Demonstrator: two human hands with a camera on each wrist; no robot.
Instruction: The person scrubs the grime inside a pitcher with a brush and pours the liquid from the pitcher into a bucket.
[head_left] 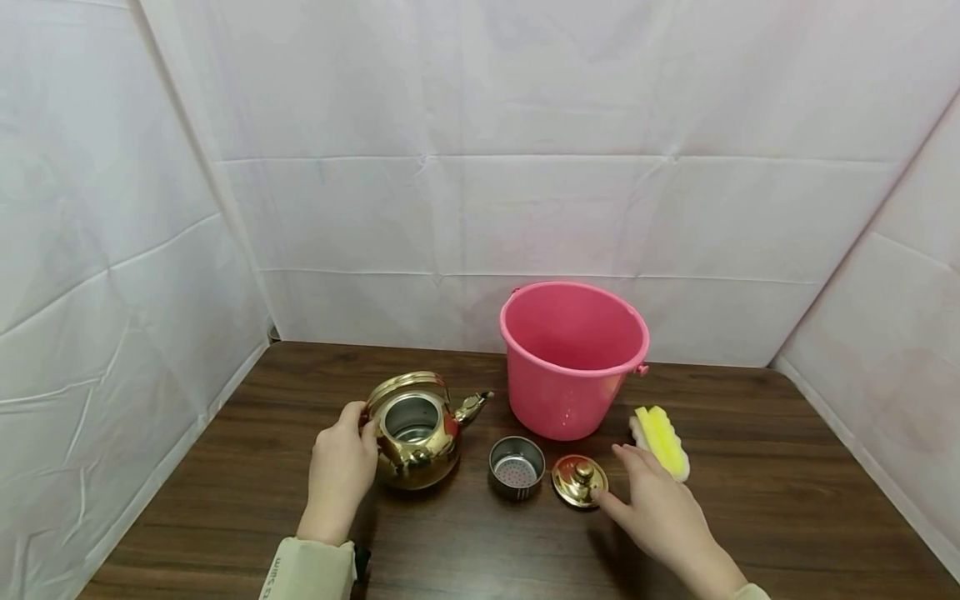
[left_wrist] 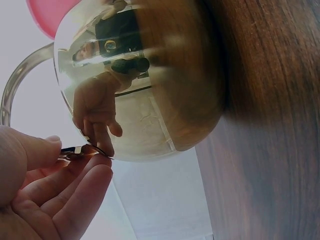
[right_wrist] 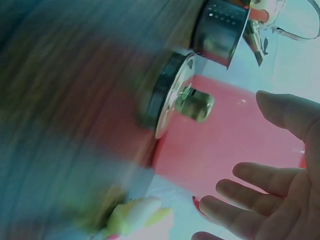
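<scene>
A shiny gold teapot (head_left: 416,450) stands lidless on the left, its spout turned right and its arched handle (head_left: 405,382) tipped to one side. With thumb and fingers my left hand (head_left: 342,458) pinches the handle's lower end beside the body, as the left wrist view shows. Right of the pot sits a round metal strainer (head_left: 516,468) with a perforated bottom. Beside it lies the gold lid (head_left: 576,492), knob up. My right hand (head_left: 663,512) hovers just right of the lid, fingers spread and thumb near its edge; in the right wrist view the palm (right_wrist: 300,200) holds nothing.
Behind the strainer and lid stands a pink bucket (head_left: 562,400). A yellow and white sponge (head_left: 662,442) lies to its right, just beyond my right hand. White cloth walls (head_left: 465,217) enclose the dark wooden table (head_left: 787,483) at the back and sides.
</scene>
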